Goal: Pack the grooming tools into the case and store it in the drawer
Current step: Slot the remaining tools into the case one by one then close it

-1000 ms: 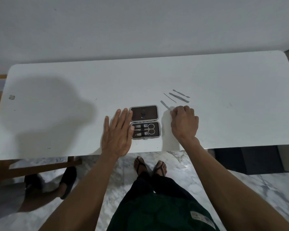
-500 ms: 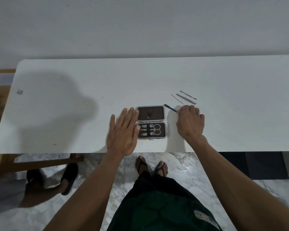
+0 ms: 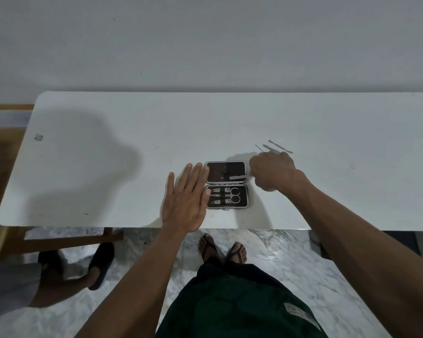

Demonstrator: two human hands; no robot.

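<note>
An open grooming case [image 3: 246, 201] lies near the front edge of the white table [image 3: 327, 191]. Its near half holds scissors [image 3: 233, 195] and two clippers under straps; its far half is dark. My left hand [image 3: 185, 201] lies flat with fingers spread, touching the case's left side. My right hand [image 3: 271, 170] pinches a thin metal tool [image 3: 237, 177] and holds it over the case's far half, pointing left. Three slim metal tools [image 3: 272, 148] lie on the table just beyond my right hand.
A small grey scrap [image 3: 38, 137] lies at the table's far left. A wooden frame [image 3: 59, 242] stands under the table's left end. Another person's legs and dark slippers [image 3: 100, 264] are on the marble floor at the left. My sandalled feet [image 3: 221, 247] are below the table edge.
My right hand lifted one thin tool off the table and carried it left, over the case's far half. My left hand stayed flat at the case's left side.
</note>
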